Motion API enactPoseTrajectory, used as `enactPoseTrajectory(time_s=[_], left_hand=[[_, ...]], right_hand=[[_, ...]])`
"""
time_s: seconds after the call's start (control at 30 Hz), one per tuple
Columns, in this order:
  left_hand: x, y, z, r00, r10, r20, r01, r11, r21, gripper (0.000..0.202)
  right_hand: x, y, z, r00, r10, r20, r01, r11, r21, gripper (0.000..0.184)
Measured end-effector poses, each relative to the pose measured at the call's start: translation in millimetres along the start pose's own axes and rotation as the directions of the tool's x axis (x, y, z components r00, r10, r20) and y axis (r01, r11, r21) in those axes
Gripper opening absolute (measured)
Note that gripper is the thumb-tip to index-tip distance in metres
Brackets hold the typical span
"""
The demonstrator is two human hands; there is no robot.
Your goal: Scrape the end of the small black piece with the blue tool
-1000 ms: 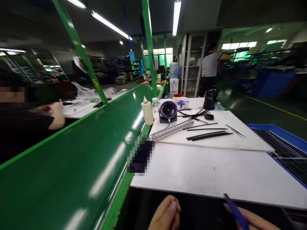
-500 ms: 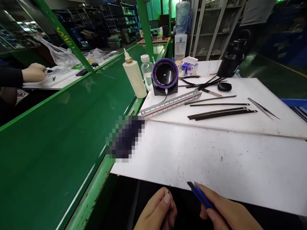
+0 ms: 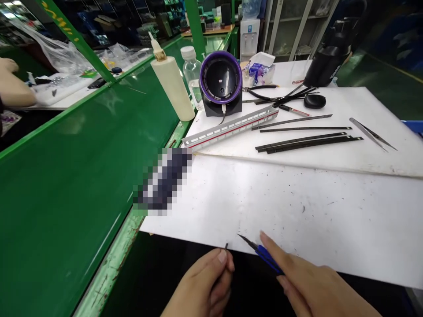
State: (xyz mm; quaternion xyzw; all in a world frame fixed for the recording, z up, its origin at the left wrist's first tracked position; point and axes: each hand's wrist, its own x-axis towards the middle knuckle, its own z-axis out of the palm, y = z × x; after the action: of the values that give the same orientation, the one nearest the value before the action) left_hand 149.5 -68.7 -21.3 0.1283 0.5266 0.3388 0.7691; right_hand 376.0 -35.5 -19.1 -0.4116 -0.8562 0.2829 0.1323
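Note:
At the front edge of the table, my left hand is closed, thumb and finger pinching a small thin black piece. Only the piece's tip pokes out above the fingers; the rest is hidden. A utility knife with a blue handle and a dark pointed blade is gripped in my right hand, the index finger raised along it. Its blade points up and left toward my left hand, with a gap between them. Farther back on the white table lie several long black strips.
Tweezers lie to the right of the strips. A slotted grey rail rests before a round purple-rimmed fan. A cream squeeze bottle stands by the green partition. Another person's arm shows at far left.
The knife has swung left, its blade now closer to my left hand. My left hand has shifted slightly left and up. The whole view has tilted downward a little.

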Motion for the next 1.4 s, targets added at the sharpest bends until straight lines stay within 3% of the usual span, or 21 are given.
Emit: enactPoseTrajectory(time_s=[0.2,0.4,0.7,1.0,1.2,1.4], left_hand=[[-8,14,7.0,0.994,-0.074,-0.085,0.081,0.992,0.093,0.033],[-5,21,3.8,0.989,-0.136,-0.064,0.141,0.985,0.095,0.033],[-2,24,-6.9,0.98,-0.196,0.031,0.19,0.973,0.132,0.038],[-5,21,-9.3,0.982,-0.187,-0.021,0.188,0.969,0.162,0.037],[-5,26,-5.6,0.982,-0.184,-0.04,0.188,0.968,0.169,0.035],[-4,31,-1.7,0.981,-0.192,-0.021,0.193,0.968,0.158,0.033]], right_hand=[[3,-8,4,0.996,-0.053,0.072,0.071,0.958,-0.279,0.062],[8,-13,6,0.988,-0.11,0.109,0.141,0.925,-0.353,0.061],[14,-14,6,0.976,-0.133,0.174,0.187,0.918,-0.349,0.065],[15,-18,-2,0.982,-0.113,0.153,0.152,0.95,-0.273,0.067],[21,-22,-16,0.974,-0.029,0.224,0.071,0.98,-0.183,0.067],[23,-24,-17,0.954,0.013,0.299,0.034,0.988,-0.152,0.069]])
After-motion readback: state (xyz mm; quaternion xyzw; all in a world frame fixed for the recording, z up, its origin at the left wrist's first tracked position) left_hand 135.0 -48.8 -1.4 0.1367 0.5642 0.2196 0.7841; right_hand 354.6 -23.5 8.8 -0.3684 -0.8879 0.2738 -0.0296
